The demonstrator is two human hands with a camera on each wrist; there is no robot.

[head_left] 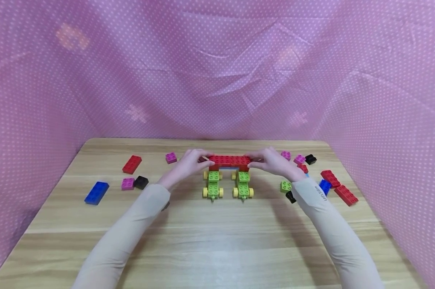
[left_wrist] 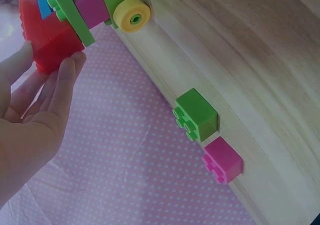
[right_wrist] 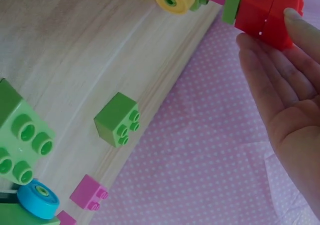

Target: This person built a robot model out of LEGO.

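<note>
Bricks lay loose toward the left edge of the surface [head_left: 217,241]: a blue brick [head_left: 96,192], a red brick [head_left: 132,164], then a pink brick [head_left: 127,184] touching a black brick [head_left: 141,182]. Left hand [head_left: 188,163] had its fingers fairly straight, tips pressed on the left end of the long red beam [head_left: 230,161], which sat near the far edge at centre, across two green wheeled carts [head_left: 227,185] with yellow wheels. Right hand [head_left: 273,161] mirrored it at the right end, fingers straight, flat on the brick face. To seat it well, I'd judge even downward pressure from both ends, studs lined up, carts kept from rolling. Plastic looked glossy, hard, studded, blocky; wheels round. Wood-grain top was smooth, matte. More red bricks [head_left: 339,187] lay toward the right edge.
</note>
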